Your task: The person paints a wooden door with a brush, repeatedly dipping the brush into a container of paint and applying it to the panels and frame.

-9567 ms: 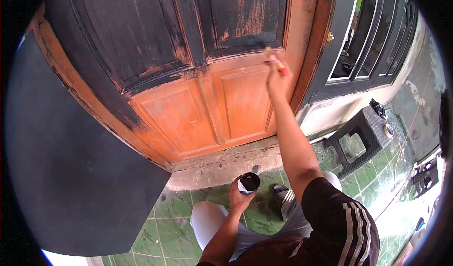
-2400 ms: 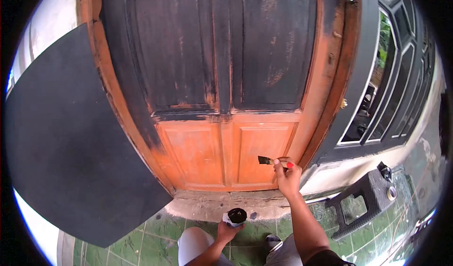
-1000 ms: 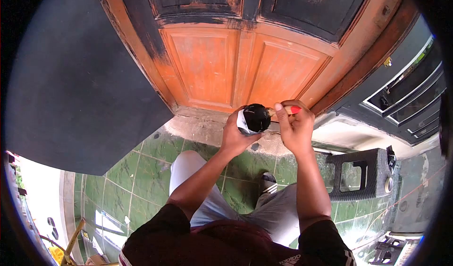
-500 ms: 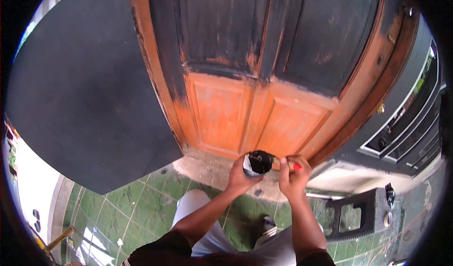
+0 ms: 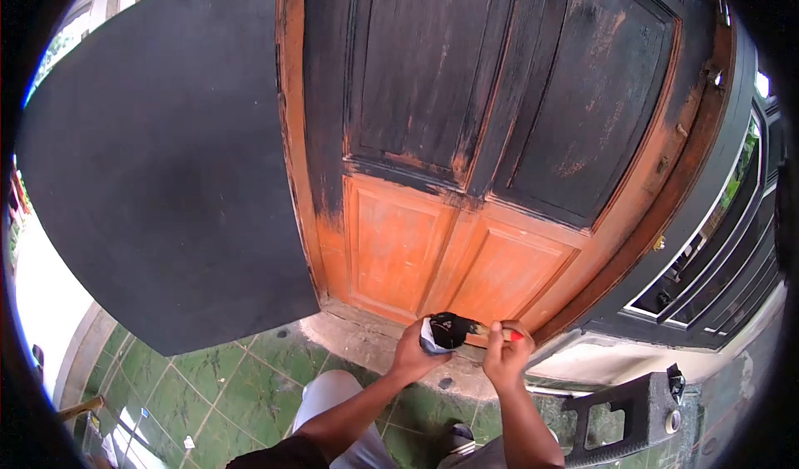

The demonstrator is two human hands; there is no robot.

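Note:
My left hand is wrapped round a small white container whose inside and rim are coated in black paint. A paintbrush with a pale, red-tipped handle is pinched in my right hand; its dark bristles are at the container's mouth. Both hands are in front of the wooden door. The door's upper panels are mostly black with streaks of wood showing, and its two lower panels are bare orange wood.
A dark flat panel stands left of the door. Green tiles cover the floor. At the lower right is a dark step-like block with a roll of tape on it. A dark-framed window is at the right.
My view has tilted up, showing more of the door's upper part. The brush has come partly out of the container towards the right, so more of its dark bristles show.

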